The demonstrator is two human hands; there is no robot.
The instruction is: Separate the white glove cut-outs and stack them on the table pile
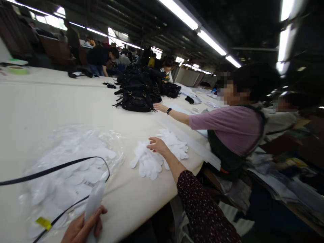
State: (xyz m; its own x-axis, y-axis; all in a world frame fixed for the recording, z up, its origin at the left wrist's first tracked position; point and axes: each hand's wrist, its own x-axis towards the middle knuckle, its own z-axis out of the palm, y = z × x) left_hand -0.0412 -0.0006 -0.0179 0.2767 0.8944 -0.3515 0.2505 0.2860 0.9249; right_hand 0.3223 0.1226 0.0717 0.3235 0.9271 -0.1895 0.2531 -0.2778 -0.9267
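Observation:
My left hand [84, 225] is closed on a thin white piece [95, 199] that stands up from the fingers at the bottom edge. A black strap [58, 168] with a yellow tag [43, 222] loops behind that piece; I cannot tell if the hand also grips it. Clear plastic with many flat, rounded white pieces [68, 168] spreads beyond the left hand. My right hand [159, 146], fingers bent and a little apart, hovers at or just above a loose heap of similar white pieces [148, 163]. More of these pieces [174, 143] lie just behind it.
A co-worker in a pink shirt [225, 125] stands at the right, one hand [160, 107] by a heap of black bags [136, 98]. A long translucent strip [194, 143] crosses the pale table [76, 104]. Green tape [17, 70] lies far left.

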